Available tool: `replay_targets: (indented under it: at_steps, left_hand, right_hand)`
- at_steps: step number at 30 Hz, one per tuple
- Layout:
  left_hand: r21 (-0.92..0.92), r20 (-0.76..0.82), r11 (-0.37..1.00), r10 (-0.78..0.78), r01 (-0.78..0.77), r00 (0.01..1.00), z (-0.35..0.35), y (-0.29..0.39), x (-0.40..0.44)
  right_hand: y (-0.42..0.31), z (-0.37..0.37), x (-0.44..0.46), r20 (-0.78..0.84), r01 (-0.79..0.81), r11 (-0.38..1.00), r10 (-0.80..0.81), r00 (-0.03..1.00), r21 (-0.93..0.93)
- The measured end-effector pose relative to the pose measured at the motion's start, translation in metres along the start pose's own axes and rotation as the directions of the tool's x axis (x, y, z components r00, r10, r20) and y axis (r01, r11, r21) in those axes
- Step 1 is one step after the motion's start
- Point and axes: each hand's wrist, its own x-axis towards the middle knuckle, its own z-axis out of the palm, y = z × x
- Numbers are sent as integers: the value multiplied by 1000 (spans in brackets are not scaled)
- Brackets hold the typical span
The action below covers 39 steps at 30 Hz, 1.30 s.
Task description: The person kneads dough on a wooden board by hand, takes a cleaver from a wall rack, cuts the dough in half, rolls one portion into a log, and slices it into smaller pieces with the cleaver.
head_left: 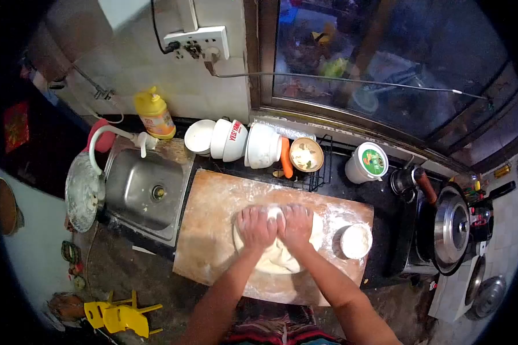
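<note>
A large lump of pale dough (279, 261) lies on a floured wooden board (207, 230). Both of my hands press into its far part, side by side. My left hand (255, 228) has its fingers bent over the dough and gripping it. Just beside it, my right hand (296, 226) grips the dough the same way. A bit of dough bulges up between the two hands. To the right, on the board, stands a white bowl of flour (356, 241), with loose flour scattered around it.
A steel sink (138, 187) is on the left, with a yellow bottle (155, 118) behind it. Behind the board are white bowls (230, 141), a carrot (286, 157), a small bowl (307, 155) and a white tub (367, 164). A lidded pan (451, 226) sits at the right.
</note>
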Motion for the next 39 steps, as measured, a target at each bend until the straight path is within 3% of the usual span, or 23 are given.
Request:
replay_targets:
  at_steps: [6, 9, 10, 11, 12, 14, 15, 18, 19, 22, 25, 26, 29, 30, 33, 39]
  left_hand:
    - [-28, 35, 995, -96, 97, 995, 52, -40, 69]
    - [133, 114, 991, -19, 3, 993, 52, -42, 74]
    - [36, 156, 999, -18, 12, 988, 52, -45, 70]
    - [-25, 253, 995, -83, 92, 964, 47, -48, 61]
    - [-77, 345, 982, -134, 170, 929, 23, -41, 63]
    - [-68, 536, 929, -273, 364, 799, -34, -12, 76]
    - [-42, 535, 959, -216, 282, 817, -40, -2, 69]
    - [0, 534, 996, -78, 92, 842, -59, 31, 9]
    - [-11, 531, 998, -51, 68, 846, -64, 40, -18]
    - [58, 230, 997, 43, -58, 972, -73, 58, -83]
    - [146, 181, 989, 1, -28, 984, -82, 74, -121]
    - [151, 153, 988, -4, -19, 988, -71, 70, -136]
    - [174, 31, 983, 48, -53, 998, -51, 62, -144]
    - [205, 28, 976, 66, -70, 997, -47, 59, -138]
    - [217, 39, 973, 70, -77, 997, -31, 42, -107]
    - [145, 46, 988, 51, -57, 998, 4, 3, -17]
  right_hand:
    - [17, 43, 63, -90, -85, 996, 85, 992, 3]
    - [11, 31, 69, -48, -89, 995, 87, 995, -34]
    - [11, 28, 64, -33, -67, 997, 65, 997, -46]
    - [10, 24, 56, -16, -43, 998, 43, 999, -55]
    - [7, 5, 43, 46, 89, 995, -87, 995, -45]
    - [-7, -32, -6, -74, 149, 978, -139, 987, 143]
    - [-17, -60, -33, 38, 131, 966, -143, 989, 225]
    - [-33, -94, -106, -2, 213, 948, -219, 976, 239]
    - [-33, -107, -114, 101, 186, 950, -216, 971, 251]
    - [-35, -159, -124, 396, 98, 974, -174, 902, 205]
    - [-14, -146, -127, 296, 219, 973, -229, 927, 68]
    - [-9, -137, -127, 458, 108, 990, -139, 878, 94]
    - [4, -112, -128, 487, 84, 992, -122, 865, 99]
    - [9, -105, -128, 433, 82, 985, -140, 890, 151]
    - [19, -78, -109, 327, 140, 989, -149, 933, 50]
    - [33, -43, -35, 325, 61, 997, -72, 943, 42]
